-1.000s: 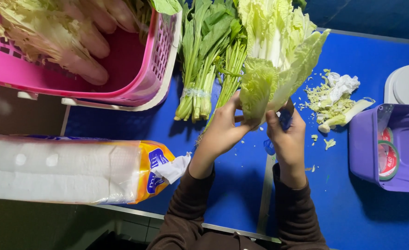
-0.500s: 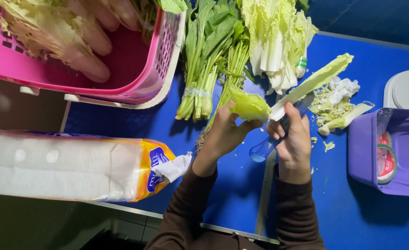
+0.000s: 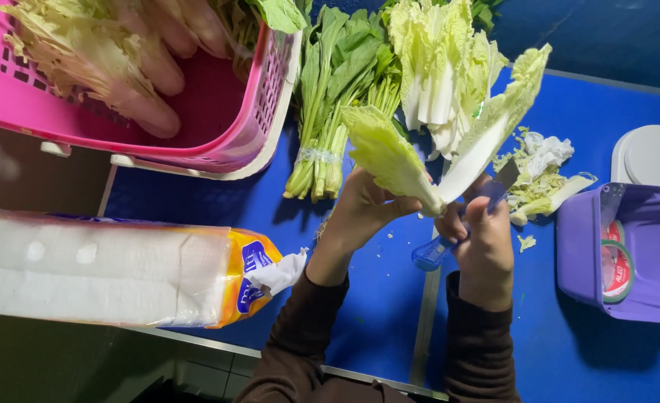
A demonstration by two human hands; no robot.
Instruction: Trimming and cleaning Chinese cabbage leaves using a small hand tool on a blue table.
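My left hand (image 3: 363, 213) grips the base of a pale green cabbage leaf (image 3: 386, 153) that points up and to the left. My right hand (image 3: 485, 242) holds a small knife (image 3: 438, 252) with a clear blue handle. Its blade reaches up beside a second, longer cabbage leaf (image 3: 494, 123), whose white stalk rests against that hand's fingers. Both leaves meet at their bases between my hands, above the blue table (image 3: 375, 313).
A cabbage head (image 3: 438, 67) and a tied bunch of green stalks (image 3: 330, 97) lie behind my hands. Leaf trimmings (image 3: 539, 175) sit right of them. Another person's gloved hand (image 3: 151, 67) is in the pink basket (image 3: 225, 142). A purple box (image 3: 629, 261), white lid (image 3: 655, 160) and tissue pack (image 3: 113, 269) lie around.
The cabbage chunk I held in both hands now lies back on the table. Two leaves have come off and spread apart in my hands, and the knife has turned up towards them.
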